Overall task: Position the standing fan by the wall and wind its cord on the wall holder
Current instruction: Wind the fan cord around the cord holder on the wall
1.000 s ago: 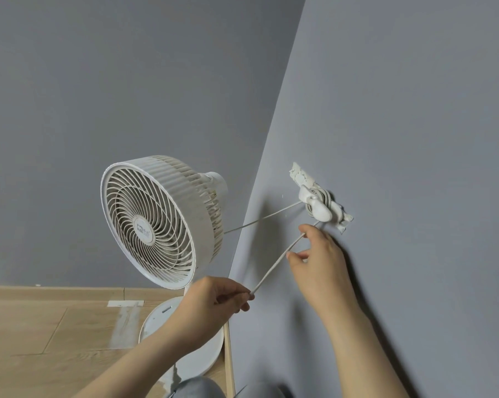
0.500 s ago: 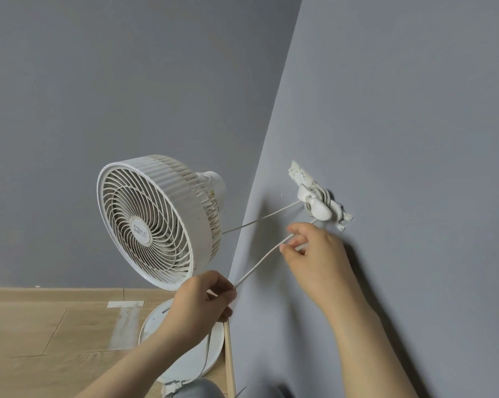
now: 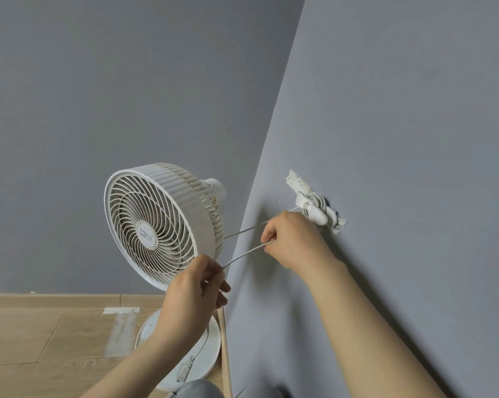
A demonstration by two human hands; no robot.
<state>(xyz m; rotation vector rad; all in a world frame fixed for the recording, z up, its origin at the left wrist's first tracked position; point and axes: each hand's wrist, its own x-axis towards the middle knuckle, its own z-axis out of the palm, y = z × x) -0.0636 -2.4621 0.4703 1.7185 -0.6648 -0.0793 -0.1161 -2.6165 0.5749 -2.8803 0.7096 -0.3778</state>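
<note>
- On the right wall (image 3: 400, 139), not far from the room corner, a white holder (image 3: 314, 209) is sitting, and several turns of the cord (image 3: 244, 255) are lying around it.
- The fan (image 3: 159, 225) is standing on the floor (image 3: 41, 340) in the corner where the two grey walls are meeting. Its round base (image 3: 214, 349) is resting just beside the skirting (image 3: 226, 354) of the right wall, and its head is facing left.
- One stretch of the cord is running from behind the fan head across to the holder, passing behind the right hand (image 3: 292, 242).
- The right hand is hovering just below and left of the holder. Its fingers are curled and are pinching the cord.
- The left hand (image 3: 196, 285) is lower, in front of the fan's bottom rim, and its thumb and fingers are closing on the same cord.
- Between the two hands the cord is running straight and tight, sloping down to the left.
- Below the left hand the loose rest of the cord is hanging over the base. A small white piece (image 3: 184, 372) is lying on the base near its front edge; I cannot tell if it is the plug.
- A pale patch (image 3: 122, 310) is lying on the floor left of the base.
- Some grey cloth (image 3: 196, 389) is showing at the bottom edge.
</note>
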